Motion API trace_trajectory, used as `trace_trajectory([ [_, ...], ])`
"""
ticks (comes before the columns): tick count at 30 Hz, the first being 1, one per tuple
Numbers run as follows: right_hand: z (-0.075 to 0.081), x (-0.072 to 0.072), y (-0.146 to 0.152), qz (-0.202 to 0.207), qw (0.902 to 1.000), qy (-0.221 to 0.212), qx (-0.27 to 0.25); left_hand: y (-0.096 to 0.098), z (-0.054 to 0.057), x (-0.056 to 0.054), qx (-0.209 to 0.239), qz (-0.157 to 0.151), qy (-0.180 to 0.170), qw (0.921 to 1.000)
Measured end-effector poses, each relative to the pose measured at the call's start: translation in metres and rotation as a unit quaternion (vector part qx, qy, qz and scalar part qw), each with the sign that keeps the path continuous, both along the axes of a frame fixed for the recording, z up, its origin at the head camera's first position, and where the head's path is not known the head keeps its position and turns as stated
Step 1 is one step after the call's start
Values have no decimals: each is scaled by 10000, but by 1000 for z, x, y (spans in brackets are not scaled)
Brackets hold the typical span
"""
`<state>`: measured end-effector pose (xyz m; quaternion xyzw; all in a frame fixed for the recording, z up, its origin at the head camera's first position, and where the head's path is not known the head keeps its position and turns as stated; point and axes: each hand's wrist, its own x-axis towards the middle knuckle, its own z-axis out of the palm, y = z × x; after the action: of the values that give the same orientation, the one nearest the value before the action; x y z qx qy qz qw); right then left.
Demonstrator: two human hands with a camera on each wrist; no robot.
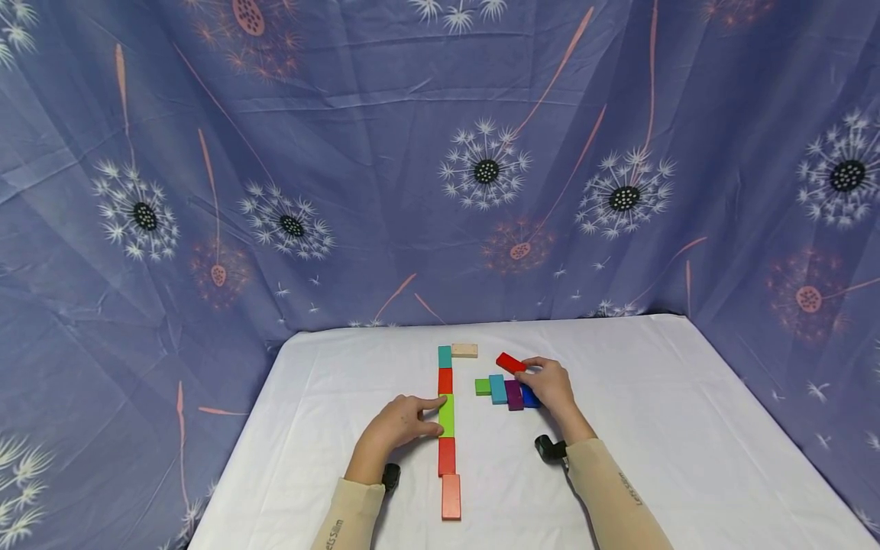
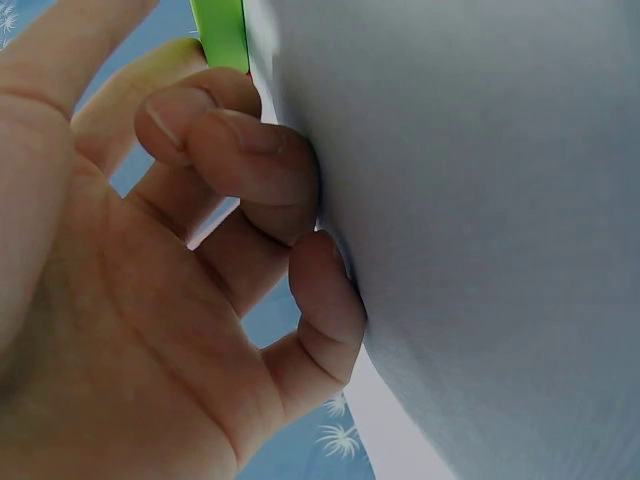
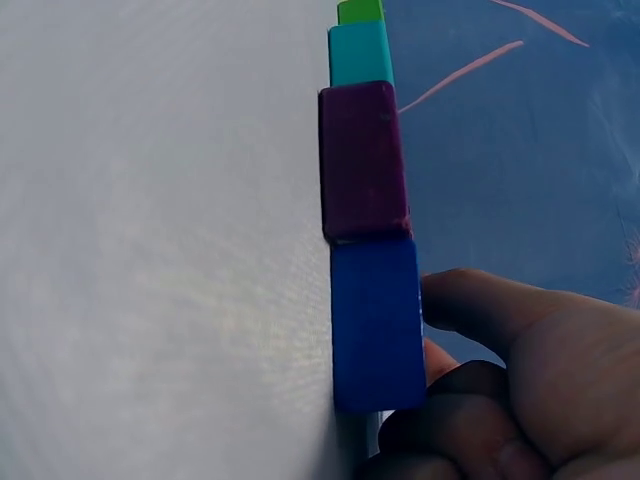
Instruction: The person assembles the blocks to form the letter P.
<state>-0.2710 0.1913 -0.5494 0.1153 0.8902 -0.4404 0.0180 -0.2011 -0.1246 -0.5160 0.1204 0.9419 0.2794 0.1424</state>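
Observation:
A column of flat blocks runs down the table: teal (image 1: 444, 357), red (image 1: 445, 380), lime green (image 1: 447, 416), red (image 1: 447, 457) and salmon (image 1: 451, 497). My left hand (image 1: 402, 420) has its index finger and thumb spread along the lime green block, gripping it; the left wrist view shows the other fingers curled against the cloth. My right hand (image 1: 552, 383) pinches one end of a tilted red block (image 1: 510, 363). Below that lies a row of blocks: green (image 1: 483, 387), light blue (image 1: 497, 389), purple (image 1: 513, 395) and blue (image 3: 377, 325), the last partly behind the hand.
A pale wooden block (image 1: 464, 351) lies against the teal block's right side. White cloth (image 1: 330, 397) covers the table, and a blue patterned curtain (image 1: 385, 229) hangs around its back and sides. A small black camera (image 1: 550, 449) sits at each wrist.

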Motion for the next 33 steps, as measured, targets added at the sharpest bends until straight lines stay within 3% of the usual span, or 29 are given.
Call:
trace_trajectory([
  [7,0,2,1,-120,9988,46,-471,-1,0,1,49,-3,-13,10000],
  [18,10,-9,0,107,9983,402,-397,-1,1,1,19,20,-4,10000],
  [33,17,-42,4,751,9964,64,-380,0,1,1,-59,14,-45,10000],
])
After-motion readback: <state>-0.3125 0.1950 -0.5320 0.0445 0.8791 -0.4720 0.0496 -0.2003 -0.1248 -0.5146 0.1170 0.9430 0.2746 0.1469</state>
